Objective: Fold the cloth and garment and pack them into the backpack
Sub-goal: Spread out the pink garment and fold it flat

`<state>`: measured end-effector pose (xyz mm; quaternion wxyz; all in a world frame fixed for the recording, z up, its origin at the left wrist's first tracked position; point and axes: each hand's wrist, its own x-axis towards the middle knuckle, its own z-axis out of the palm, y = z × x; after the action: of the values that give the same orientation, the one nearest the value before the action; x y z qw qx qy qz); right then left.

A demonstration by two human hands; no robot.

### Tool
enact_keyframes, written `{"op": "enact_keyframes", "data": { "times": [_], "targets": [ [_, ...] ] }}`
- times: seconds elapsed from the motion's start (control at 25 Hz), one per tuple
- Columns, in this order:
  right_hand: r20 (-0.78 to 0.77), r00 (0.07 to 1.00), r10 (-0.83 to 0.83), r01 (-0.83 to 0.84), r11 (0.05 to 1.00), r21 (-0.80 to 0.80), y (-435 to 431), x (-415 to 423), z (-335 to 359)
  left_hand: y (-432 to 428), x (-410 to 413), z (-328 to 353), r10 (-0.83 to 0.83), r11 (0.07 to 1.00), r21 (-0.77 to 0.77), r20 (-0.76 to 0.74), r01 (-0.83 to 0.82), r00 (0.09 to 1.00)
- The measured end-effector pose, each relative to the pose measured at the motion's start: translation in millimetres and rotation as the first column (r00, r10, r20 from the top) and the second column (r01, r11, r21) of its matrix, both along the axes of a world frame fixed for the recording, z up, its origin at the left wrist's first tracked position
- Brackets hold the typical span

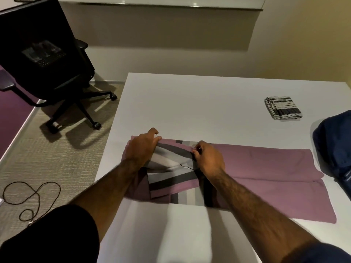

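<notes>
My left grip [141, 149] curls over the garment's [266, 168] far-left corner. My right grip [209, 158] pinches its striped edge near the middle, I judge to keep that flap taut and square for the fold. The garment lies across the near surface [190, 101]. The cloth [283, 107] sits folded, well apart at the far right. The backpack [334, 149] waits at the right edge, near the garment's end. Its small pale marking is too blurred to read.

Black office chair [47, 44] — floor cable [17, 182] (looped)
</notes>
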<state>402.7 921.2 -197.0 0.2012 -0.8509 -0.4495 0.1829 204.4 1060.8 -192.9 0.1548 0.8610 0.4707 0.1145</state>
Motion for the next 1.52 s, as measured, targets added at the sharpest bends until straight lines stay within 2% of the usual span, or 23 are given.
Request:
{"op": "enact_keyframes", "data": {
  "times": [0.12,0.2,0.28,0.32,0.4,0.56,0.92,1.16,1.52],
  "targets": [
    [0.188,0.982,0.029,-0.019,0.998,-0.057,9,-3,3,-1,4,-1,-0.007,0.992,0.129,-0.01,0.008,1.0],
    [0.267,0.962,0.061,-0.057,0.998,-0.023,7,-14,1,-17,10,-4,-0.124,0.986,0.11,0.01,0.122,0.992],
    [0.262,0.951,0.165,-0.162,0.986,-0.034,0,-36,-5,-40,18,-18,-0.244,0.969,0.026,-0.038,0.245,0.969],
    [0.229,0.946,0.228,-0.215,0.973,-0.081,-5,-47,-11,-49,19,-30,-0.256,0.966,0.001,-0.071,0.257,0.964],
    [0.169,0.937,0.306,-0.277,0.945,-0.176,-16,-56,-26,-58,12,-55,-0.219,0.976,-0.039,-0.114,0.216,0.969],
    [0.201,0.91,0.362,-0.308,0.916,-0.257,-28,-44,-46,-57,-1,-72,-0.138,0.99,-0.062,-0.226,0.128,0.964],
    [0.241,0.908,0.342,-0.26,0.912,-0.317,-44,-11,-49,-55,-3,-70,-0.145,0.989,-0.07,-0.253,0.131,0.957],
    [0.298,0.936,0.186,-0.069,0.929,-0.364,-92,64,-49,-51,-10,-82,-0.149,0.989,-0.048,-0.23,0.142,0.962],
    [0.345,0.937,0.058,0.073,0.932,-0.356,-174,166,-44,-48,-6,-84,-0.151,0.987,-0.098,-0.269,0.129,0.951]
  ]
}}
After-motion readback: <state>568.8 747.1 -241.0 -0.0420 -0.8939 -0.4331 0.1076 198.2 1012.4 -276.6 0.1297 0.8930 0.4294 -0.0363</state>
